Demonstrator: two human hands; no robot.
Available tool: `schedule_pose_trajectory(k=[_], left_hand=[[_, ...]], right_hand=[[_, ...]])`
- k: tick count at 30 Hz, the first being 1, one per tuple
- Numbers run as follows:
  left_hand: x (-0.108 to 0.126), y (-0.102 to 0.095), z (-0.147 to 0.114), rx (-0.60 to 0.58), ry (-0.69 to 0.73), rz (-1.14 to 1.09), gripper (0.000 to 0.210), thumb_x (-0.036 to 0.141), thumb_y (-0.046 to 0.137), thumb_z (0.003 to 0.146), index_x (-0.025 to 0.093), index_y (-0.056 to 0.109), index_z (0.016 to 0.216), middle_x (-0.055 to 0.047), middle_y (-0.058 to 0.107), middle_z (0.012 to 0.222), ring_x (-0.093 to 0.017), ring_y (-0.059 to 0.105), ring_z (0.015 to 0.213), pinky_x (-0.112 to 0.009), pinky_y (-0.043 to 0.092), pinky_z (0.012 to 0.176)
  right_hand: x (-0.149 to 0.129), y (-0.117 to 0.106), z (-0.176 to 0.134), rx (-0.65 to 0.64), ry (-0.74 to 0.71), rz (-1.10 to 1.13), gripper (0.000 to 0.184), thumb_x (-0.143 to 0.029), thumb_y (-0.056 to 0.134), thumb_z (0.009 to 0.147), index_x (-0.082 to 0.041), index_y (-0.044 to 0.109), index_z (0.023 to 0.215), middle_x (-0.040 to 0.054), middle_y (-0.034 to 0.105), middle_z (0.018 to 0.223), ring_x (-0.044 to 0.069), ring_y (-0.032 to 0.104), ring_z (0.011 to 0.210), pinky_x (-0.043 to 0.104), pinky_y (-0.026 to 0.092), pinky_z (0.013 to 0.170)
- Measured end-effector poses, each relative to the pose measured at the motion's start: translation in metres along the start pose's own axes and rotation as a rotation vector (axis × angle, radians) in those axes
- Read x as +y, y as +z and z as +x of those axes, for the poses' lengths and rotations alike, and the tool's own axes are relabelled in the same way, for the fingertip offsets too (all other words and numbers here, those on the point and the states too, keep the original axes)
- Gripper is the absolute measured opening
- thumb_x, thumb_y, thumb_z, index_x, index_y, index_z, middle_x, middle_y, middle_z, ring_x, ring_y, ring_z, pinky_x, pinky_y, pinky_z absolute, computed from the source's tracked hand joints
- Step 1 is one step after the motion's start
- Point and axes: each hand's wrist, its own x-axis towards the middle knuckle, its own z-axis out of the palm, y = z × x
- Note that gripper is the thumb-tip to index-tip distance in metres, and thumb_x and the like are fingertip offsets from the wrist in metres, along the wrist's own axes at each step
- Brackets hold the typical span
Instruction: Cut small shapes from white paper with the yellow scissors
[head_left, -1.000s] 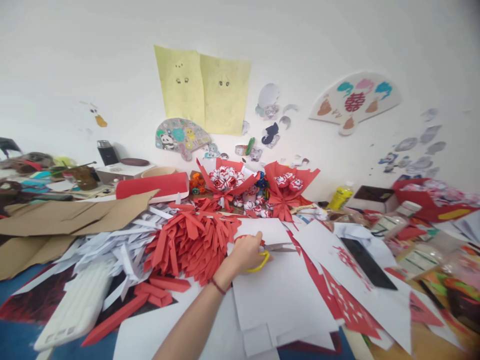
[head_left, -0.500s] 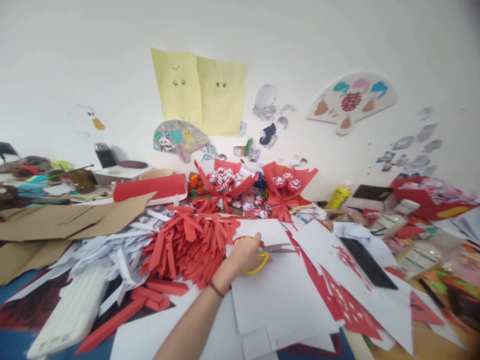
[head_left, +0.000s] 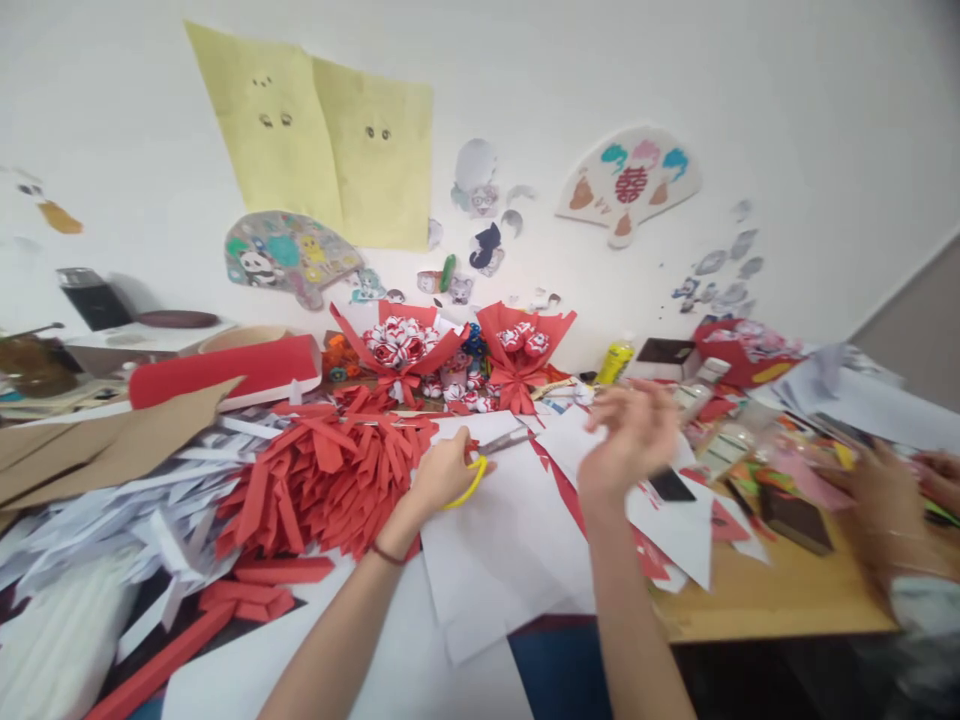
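My left hand (head_left: 442, 472) is closed around the yellow handle of a pair of scissors (head_left: 504, 440), whose blades point right over white paper sheets (head_left: 502, 540). Raised above the papers to the right, my right hand (head_left: 634, 435) is slightly blurred, with its fingers apart and nothing visible in it. A big heap of folded red paper strips (head_left: 337, 475) lies just left of my left hand. Beyond it, folded white strips (head_left: 150, 500) are piled up. Partly behind my right hand lies a black phone (head_left: 671, 486) on a sheet.
Paper flower bouquets in red wrapping (head_left: 401, 345) stand against the wall. A red paper roll (head_left: 225, 370) and brown cardboard (head_left: 112, 450) occupy the left. At the far right, another person's hands (head_left: 889, 490) are over the cluttered wooden table (head_left: 780, 590). A yellow bottle (head_left: 615, 362) stands at the back.
The view has swung to the right, bringing another person's hands into sight. My right hand has come into view, raised. My left hand still holds the scissors.
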Motion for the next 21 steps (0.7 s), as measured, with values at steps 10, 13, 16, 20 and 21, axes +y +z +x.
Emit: schedule_pose_trajectory(k=[10,13,16,20,21], left_hand=[[-0.008,-0.006,0.011,0.139,-0.182,-0.098,0.04,0.059,0.056,0.08,0.021,0.048,0.085,-0.005,0.064,0.08,-0.02,0.061,0.074,-0.025,0.035,0.06],[-0.006,-0.008,0.01,0.147,-0.183,-0.113,0.039,0.059,0.056,0.08,0.021,0.047,0.083,-0.005,0.064,0.079,-0.02,0.06,0.072,-0.025,0.035,0.06],[-0.006,-0.008,0.009,0.149,-0.179,-0.109,0.039,0.058,0.057,0.079,0.021,0.047,0.083,-0.005,0.064,0.077,-0.02,0.06,0.071,-0.025,0.034,0.059],[-0.005,-0.006,0.009,0.159,-0.177,-0.069,0.034,0.054,0.057,0.079,0.022,0.048,0.085,-0.005,0.065,0.076,-0.022,0.062,0.072,-0.026,0.033,0.059],[-0.004,-0.006,0.008,0.163,-0.174,-0.056,0.033,0.053,0.057,0.08,0.022,0.048,0.086,-0.006,0.066,0.077,-0.023,0.062,0.073,-0.026,0.033,0.06]], right_hand=[[0.099,-0.02,-0.033,-0.748,0.244,-0.77,0.019,-0.01,0.059,0.07,-0.021,0.071,0.081,0.001,0.069,0.075,0.015,0.061,0.069,0.026,0.043,0.07],[0.095,-0.033,-0.029,-0.858,0.263,-0.849,0.013,-0.015,0.069,0.069,-0.022,0.072,0.079,0.0013,0.069,0.077,0.016,0.06,0.072,0.026,0.04,0.071],[0.092,-0.042,-0.028,-0.941,0.284,-0.874,0.016,-0.024,0.079,0.065,-0.023,0.073,0.08,0.0003,0.067,0.078,0.015,0.059,0.073,0.026,0.04,0.07],[0.094,-0.045,-0.029,-0.958,0.306,-0.825,0.021,-0.021,0.083,0.058,-0.022,0.071,0.076,-0.0012,0.064,0.076,0.014,0.057,0.073,0.025,0.04,0.072],[0.095,-0.044,-0.03,-0.941,0.311,-0.796,0.02,-0.021,0.082,0.058,-0.021,0.071,0.075,-0.0011,0.063,0.075,0.014,0.057,0.073,0.026,0.04,0.072]])
